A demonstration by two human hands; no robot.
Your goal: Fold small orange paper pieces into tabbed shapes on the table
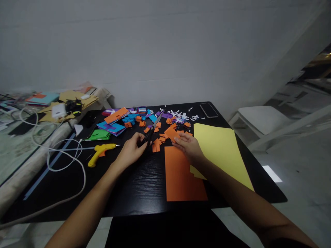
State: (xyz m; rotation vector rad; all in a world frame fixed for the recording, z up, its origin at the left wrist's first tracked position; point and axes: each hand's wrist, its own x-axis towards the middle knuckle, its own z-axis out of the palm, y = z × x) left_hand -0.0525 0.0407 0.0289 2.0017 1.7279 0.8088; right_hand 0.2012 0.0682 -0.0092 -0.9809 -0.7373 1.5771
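My left hand is closed round the handles of a pair of black scissors, whose blades point away and to the right. Between the fingers of my right hand is a small orange piece of paper. Below that hand lies a larger orange sheet, flat on the black table. Yellow sheets lie under and beside my right forearm. Small cut orange pieces are scattered between and beyond my hands.
A yellow glue gun lies left of my left hand, with a white cable looping nearby. Behind it are stacks of green and blue paper. White scraps and a phone lie farther back. A white stool stands right.
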